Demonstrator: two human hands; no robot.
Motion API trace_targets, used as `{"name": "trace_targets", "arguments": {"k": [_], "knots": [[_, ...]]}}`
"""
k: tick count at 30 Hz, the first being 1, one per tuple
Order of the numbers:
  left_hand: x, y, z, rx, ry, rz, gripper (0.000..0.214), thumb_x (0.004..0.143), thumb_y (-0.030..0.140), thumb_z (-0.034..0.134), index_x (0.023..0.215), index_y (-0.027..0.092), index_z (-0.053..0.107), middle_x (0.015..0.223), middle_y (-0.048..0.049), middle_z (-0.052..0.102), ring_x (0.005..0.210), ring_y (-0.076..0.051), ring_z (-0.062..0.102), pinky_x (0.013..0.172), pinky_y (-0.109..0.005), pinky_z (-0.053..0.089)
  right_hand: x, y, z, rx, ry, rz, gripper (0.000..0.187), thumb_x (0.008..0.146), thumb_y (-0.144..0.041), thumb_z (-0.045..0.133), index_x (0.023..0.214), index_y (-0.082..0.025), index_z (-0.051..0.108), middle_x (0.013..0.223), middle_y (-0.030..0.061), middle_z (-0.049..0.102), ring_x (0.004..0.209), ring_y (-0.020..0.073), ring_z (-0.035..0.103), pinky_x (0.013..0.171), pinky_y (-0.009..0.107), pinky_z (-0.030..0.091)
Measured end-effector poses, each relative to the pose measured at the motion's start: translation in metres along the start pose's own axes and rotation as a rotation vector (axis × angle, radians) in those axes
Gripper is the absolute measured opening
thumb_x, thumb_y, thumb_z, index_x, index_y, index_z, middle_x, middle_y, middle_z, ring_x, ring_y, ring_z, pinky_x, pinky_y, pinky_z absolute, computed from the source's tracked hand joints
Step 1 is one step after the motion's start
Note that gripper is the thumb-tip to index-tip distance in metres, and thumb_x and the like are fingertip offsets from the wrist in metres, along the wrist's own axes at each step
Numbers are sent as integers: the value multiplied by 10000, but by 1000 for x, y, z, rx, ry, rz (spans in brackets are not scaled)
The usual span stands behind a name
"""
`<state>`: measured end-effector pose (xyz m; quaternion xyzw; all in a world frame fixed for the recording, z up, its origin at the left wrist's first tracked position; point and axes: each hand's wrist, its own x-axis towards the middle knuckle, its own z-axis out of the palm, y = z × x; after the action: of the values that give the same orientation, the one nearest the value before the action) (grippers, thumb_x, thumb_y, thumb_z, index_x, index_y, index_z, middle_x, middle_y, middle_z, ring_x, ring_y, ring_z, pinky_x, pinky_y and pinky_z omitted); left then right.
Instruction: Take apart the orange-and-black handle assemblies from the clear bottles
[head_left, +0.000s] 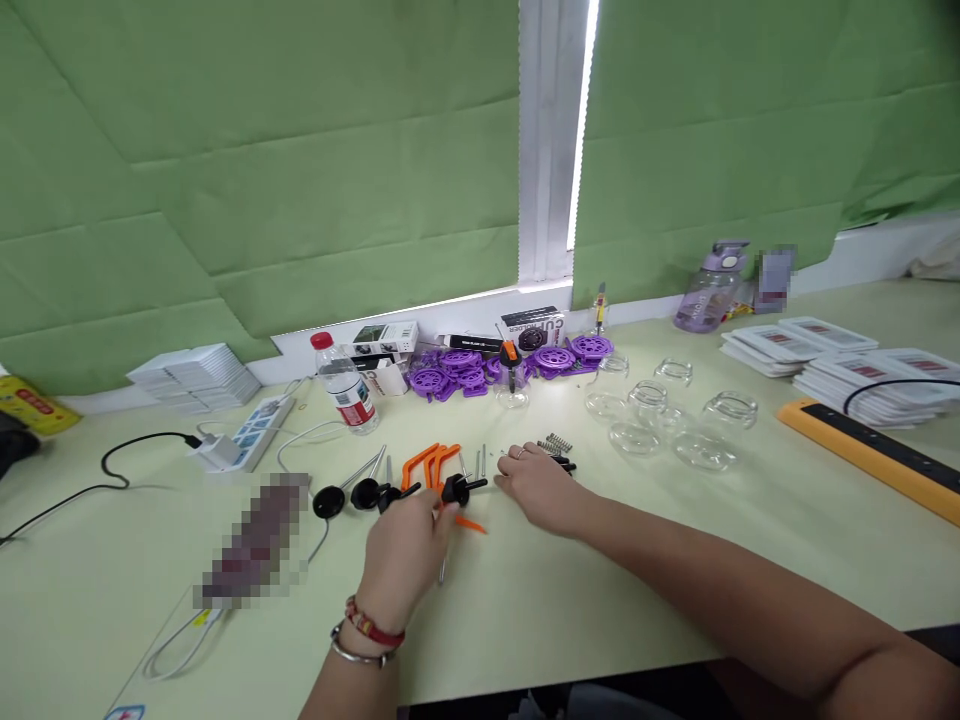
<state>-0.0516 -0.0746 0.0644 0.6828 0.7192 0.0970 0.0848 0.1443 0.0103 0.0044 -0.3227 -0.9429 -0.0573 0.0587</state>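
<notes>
My left hand (pixel 409 545) is closed round a black plastic sprayer head (pixel 456 489) with a short side spout; a thin metal rod (pixel 442 571) shows below it. An orange lever (pixel 471 525) sticks out beside this head. My right hand (pixel 536 485) rests low at the table, fingertips bunched together; anything between them is hidden. Just behind it lie several small springs (pixel 555 442) and black parts (pixel 564 464). Orange levers (pixel 431 465) lie beyond my left hand, with thin metal tubes (pixel 480 462) near them. More black heads with rods (pixel 365 493) lie to the left.
Clear glass bottles (pixel 705 450) stand at right, before stacked white cards (pixel 855 385) and an orange-black bar (pixel 870 455). Purple plastic parts (pixel 465 372), a bottle with an orange-black top (pixel 512 385) and a water bottle (pixel 346 390) stand behind. A power strip (pixel 255 435) with cables lies left.
</notes>
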Motion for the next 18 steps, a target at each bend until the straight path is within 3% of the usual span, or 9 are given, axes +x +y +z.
{"name": "trace_targets", "arguments": {"k": [5,7,11,13,18], "knots": [[-11,5,32,79,-93,-88,290,846,426,428,829,183,586,801,-93,658,740,-241,622,552,-281,331,14,0,-6,103,71,138,245,858,-95,414,941,-131,642,901,115,596,882,227,481,771,341,306],[-12,7,39,79,-86,-105,238,840,360,430,868,175,577,853,-104,656,772,-241,623,577,-286,349,16,-4,-11,306,89,193,277,913,-169,365,912,-153,641,858,88,604,824,197,499,734,306,327],[-13,4,43,16,-91,-85,148,808,223,432,859,184,565,868,-90,653,779,-225,613,589,-280,346,12,-18,-17,726,-21,293,308,915,-296,384,773,-169,626,673,20,573,610,135,481,575,240,317],[-13,0,43,-82,-89,-89,144,816,262,451,867,182,558,832,-80,651,766,-220,605,585,-277,345,7,-26,-18,796,-31,344,265,875,-270,433,706,-165,608,615,4,547,554,119,450,541,233,294],[-12,-4,42,-329,-48,-112,380,830,506,458,971,162,531,757,-49,627,705,-192,580,588,-266,361,-14,-46,-15,909,-36,389,272,827,-235,443,572,-168,509,494,-30,429,474,98,360,486,233,243]]}}
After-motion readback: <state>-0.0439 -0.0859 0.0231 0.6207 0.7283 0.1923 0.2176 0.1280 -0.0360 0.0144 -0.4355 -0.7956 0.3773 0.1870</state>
